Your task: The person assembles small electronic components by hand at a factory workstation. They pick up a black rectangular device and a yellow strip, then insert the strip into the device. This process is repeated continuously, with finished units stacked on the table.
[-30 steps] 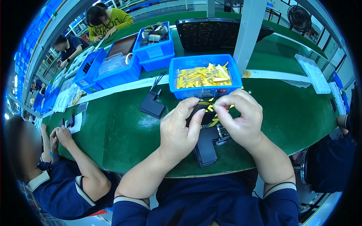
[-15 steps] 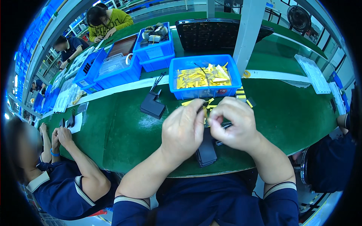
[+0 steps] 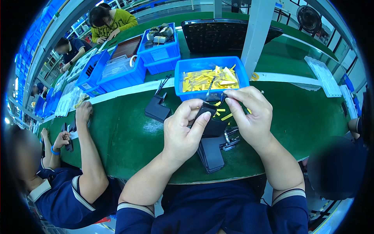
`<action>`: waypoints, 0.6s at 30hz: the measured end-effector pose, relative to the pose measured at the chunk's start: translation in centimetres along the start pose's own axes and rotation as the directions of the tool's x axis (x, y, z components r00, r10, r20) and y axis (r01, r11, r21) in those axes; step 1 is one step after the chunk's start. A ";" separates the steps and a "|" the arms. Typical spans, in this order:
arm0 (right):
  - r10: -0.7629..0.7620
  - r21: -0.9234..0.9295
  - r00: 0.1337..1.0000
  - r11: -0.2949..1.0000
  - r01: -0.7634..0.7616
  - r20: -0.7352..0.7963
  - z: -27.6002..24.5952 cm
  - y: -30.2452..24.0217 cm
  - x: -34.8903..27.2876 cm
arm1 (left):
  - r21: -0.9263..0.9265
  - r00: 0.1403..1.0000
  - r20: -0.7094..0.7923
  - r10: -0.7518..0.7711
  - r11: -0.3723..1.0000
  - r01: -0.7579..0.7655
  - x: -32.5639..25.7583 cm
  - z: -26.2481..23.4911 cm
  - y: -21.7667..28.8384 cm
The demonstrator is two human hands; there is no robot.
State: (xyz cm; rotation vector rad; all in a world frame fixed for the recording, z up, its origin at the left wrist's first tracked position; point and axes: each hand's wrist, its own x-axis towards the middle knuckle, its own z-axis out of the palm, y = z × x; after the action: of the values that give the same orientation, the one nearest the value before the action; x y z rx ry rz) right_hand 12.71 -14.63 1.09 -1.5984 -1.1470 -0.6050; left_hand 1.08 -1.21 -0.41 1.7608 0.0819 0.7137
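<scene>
My left hand [image 3: 184, 126] grips a black L-shaped part [image 3: 213, 128], thumb across its face, just in front of the blue bin. A thin dark cable rises from the part's top. My right hand [image 3: 252, 113] pinches a short black cable end [image 3: 223, 96] between thumb and forefinger, to the right of the part. Below both hands lies a stack of black L-shaped parts [image 3: 211, 156], with dark cables bunched at its right side. Loose yellow strips [image 3: 226, 116] are scattered on the green table behind it.
A blue bin [image 3: 212, 62] holds many yellow strips. Farther left stand a second stack of black L-shaped parts [image 3: 156, 110] and several blue bins [image 3: 124, 78]. A white post [image 3: 255, 39] rises behind. One co-worker's arm [image 3: 91, 156] reaches over the table at left; another person sits at right.
My hands have moved apart from their close pinch over a yellow strip. The black part now shows in my left hand, a cable end in my right. The left co-worker's arm has reached forward.
</scene>
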 end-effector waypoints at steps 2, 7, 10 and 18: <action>0.022 0.028 0.999 0.999 -0.023 0.027 -0.1 -0.1 0.1 | -0.010 1.000 0.003 -0.005 1.000 0.005 0.0 0.0 -0.2; 0.113 0.112 0.987 0.986 -0.125 0.113 -0.2 -0.3 -0.2 | -0.076 0.998 -0.059 -0.007 0.997 0.003 0.1 0.4 -0.4; 0.135 0.152 0.983 0.977 -0.153 0.125 -0.1 -0.2 -0.2 | -0.152 0.997 -0.034 -0.068 0.986 0.062 0.2 0.4 0.1; 0.072 0.080 0.993 0.994 -0.079 0.093 0.0 -0.4 -0.3 | -0.191 0.991 0.008 -0.130 0.973 0.129 0.1 0.4 0.2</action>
State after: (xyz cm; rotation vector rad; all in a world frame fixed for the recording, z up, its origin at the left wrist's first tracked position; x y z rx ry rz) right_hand 12.21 -14.74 1.05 -1.6029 -1.1573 -0.4343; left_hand 1.27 -1.54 -0.28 1.5550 0.1265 0.6099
